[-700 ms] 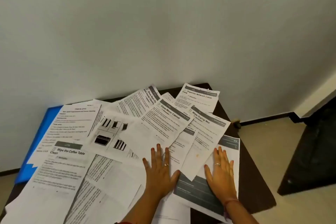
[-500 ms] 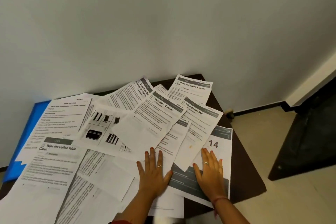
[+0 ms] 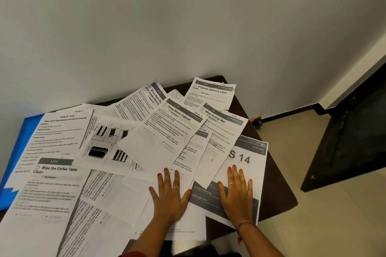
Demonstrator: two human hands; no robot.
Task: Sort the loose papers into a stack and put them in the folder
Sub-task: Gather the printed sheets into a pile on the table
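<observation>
- Head view: both hands lie flat, fingers straight and spread, palms down on the paper; neither pinches or lifts a sheet.
- The right hand (image 3: 237, 192) presses on the sheet marked "14" (image 3: 248, 165), which lies at the right edge of the dark table (image 3: 277, 190); the left hand (image 3: 170, 194) rests just beside it, on the lower ends of overlapping sheets near the "Close Mirror Cabinet" sheet (image 3: 167, 131).
- Outward from the hands, the loose papers fan over nearly the whole tabletop; the "Wipe Drying Mat" sheet (image 3: 221, 131) overlaps the "14" sheet; the "Organize Network Cable" sheet (image 3: 211, 94) lies at the far corner; the "Wipe the Coffee Table Clean" sheet (image 3: 52, 185) lies at the near left.
- The blue folder (image 3: 18, 152) sits at the far left, mostly buried under papers, well apart from both hands.
- Judgement: the step in hand is the start of gathering; nothing is stacked yet, and the folder is not reachable as it lies.
- The next move likely calls for sliding the sheets together under flat palms, then squaring the edges; the overhanging sheets at the near edge could slip off if pushed carelessly.
</observation>
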